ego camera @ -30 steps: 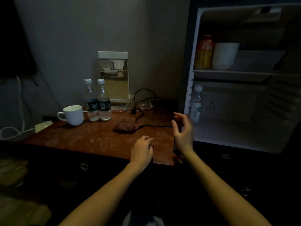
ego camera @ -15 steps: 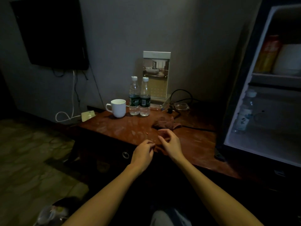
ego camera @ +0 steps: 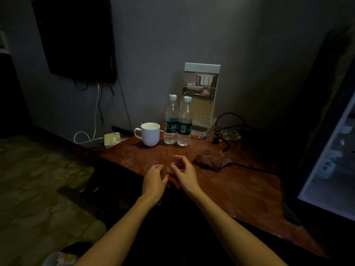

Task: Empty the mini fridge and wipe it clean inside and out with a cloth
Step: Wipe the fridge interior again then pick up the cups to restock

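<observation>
A crumpled brown cloth (ego camera: pixel 211 160) lies on the reddish wooden table (ego camera: pixel 249 189). My left hand (ego camera: pixel 153 179) and my right hand (ego camera: pixel 184 171) hover side by side over the table's front edge, just left of the cloth, fingers loosely curled and apart, holding nothing. The open mini fridge (ego camera: pixel 330 169) shows only as a lit strip at the right edge, with a blurred water bottle (ego camera: pixel 326 167) inside.
At the back of the table stand a white mug (ego camera: pixel 149 134), two water bottles (ego camera: pixel 177 121), an upright card stand (ego camera: pixel 200 95), a glass ashtray (ego camera: pixel 230 134) and black cables (ego camera: pixel 228 120). A dark TV (ego camera: pixel 76 37) hangs on the wall at left. Floor lies to the left.
The view has swung left, pushing the fridge almost out of sight. My right hand came away from the fridge opening and now sits beside my left hand over the table.
</observation>
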{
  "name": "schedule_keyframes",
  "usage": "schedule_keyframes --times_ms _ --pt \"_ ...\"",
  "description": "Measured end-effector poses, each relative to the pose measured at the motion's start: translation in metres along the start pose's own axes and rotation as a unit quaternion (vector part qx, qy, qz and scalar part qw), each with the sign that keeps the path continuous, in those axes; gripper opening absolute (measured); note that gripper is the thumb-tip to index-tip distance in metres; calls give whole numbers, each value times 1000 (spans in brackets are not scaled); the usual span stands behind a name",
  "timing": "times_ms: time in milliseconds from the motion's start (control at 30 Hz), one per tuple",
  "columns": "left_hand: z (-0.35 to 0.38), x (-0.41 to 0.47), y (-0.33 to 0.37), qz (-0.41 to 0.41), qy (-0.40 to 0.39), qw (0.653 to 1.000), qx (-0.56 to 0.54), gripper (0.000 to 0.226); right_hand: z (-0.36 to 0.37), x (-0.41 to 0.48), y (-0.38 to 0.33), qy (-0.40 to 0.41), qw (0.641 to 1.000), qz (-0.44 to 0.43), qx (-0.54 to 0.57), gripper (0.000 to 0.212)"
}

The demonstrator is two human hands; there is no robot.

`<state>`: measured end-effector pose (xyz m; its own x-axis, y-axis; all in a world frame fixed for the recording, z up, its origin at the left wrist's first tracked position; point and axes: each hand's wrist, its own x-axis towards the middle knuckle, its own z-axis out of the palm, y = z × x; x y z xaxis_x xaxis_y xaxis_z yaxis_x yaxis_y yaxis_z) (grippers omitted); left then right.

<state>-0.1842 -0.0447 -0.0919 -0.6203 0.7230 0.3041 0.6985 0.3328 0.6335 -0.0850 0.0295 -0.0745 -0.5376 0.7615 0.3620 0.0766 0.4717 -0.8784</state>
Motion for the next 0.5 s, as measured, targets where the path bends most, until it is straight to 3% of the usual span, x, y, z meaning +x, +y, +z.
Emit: schedule_keyframes --times_ms 300,500 --pt "1 46 -15 -95 24 990 -98 89 21 39 9 51 998 -1 33 27" --pt "10 67 -20 -89 72 989 -98 101 33 67 18 52 998 -26 -4 27"
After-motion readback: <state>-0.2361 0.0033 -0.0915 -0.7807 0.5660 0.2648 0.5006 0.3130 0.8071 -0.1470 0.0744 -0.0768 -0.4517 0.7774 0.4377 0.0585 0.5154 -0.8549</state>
